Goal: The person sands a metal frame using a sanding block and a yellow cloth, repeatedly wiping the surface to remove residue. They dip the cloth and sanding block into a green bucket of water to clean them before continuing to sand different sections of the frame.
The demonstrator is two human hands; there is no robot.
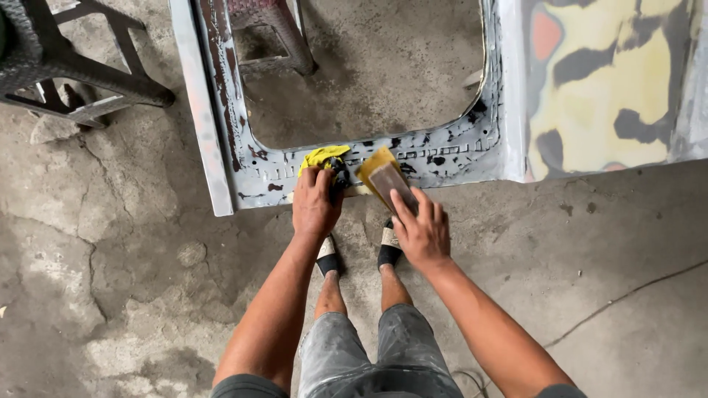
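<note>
Left grip (316, 203) clenched on a crumpled yellow rag (323, 157); right grip (422, 228) pins a tan sanding sheet (385, 180) flat w/ fingers on the door frame's (442, 156) lower rail. Progress, judging by surface: approx. half. Rail mostly bare grey metal, dark paint flecks left. Adjacent panel (605, 81) shows patchy yellow filler. Cracked concrete floor (133, 280).
</note>
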